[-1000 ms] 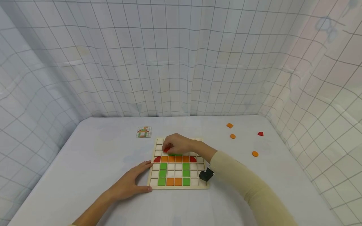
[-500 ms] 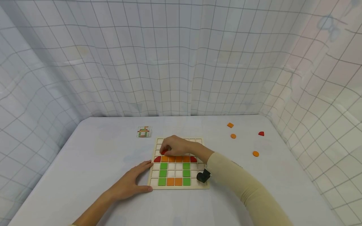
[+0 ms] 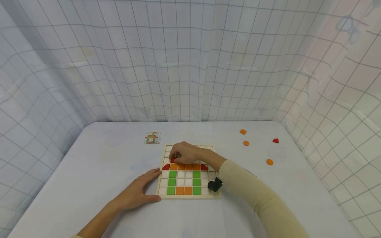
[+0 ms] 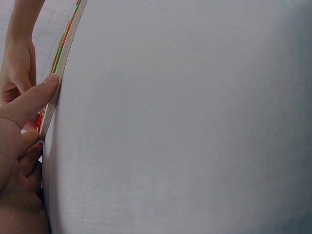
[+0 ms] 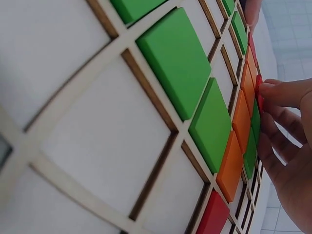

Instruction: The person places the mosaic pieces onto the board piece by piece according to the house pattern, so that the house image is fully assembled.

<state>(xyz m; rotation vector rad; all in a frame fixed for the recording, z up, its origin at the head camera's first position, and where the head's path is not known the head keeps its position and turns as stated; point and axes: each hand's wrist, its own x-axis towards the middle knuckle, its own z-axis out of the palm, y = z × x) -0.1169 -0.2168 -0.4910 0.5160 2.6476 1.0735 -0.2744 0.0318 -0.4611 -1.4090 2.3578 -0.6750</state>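
A wooden grid board [image 3: 188, 197] lies on the white table with green and orange squares and red quarter-round pieces set in its cells. My right hand [image 3: 187, 152] is over the board's upper left part, pinching a red quarter-round tile [image 5: 259, 95] between thumb and fingertips. That tile is down at a cell just above the row of orange squares [image 3: 189, 167]. Green tiles [image 5: 251, 153] beside it show in the right wrist view; the hand covers them in the head view. My left hand [image 3: 135, 193] rests at the board's left edge, thumb [image 4: 36, 97] and fingers spread and touching the rim.
A small pattern card [image 3: 152, 138] lies behind the board at left. Loose at the right are an orange square [image 3: 243, 131], two orange discs [image 3: 246, 143] and a red quarter-round piece [image 3: 275, 140]. A black wrist device [image 3: 215, 184] hangs beneath the right sleeve. Grid-patterned curtains [image 3: 187, 66] surround the table.
My right hand has shifted slightly left and lower with the red tile, covering the green tiles that showed under it. The left hand has stayed at the board's edge.
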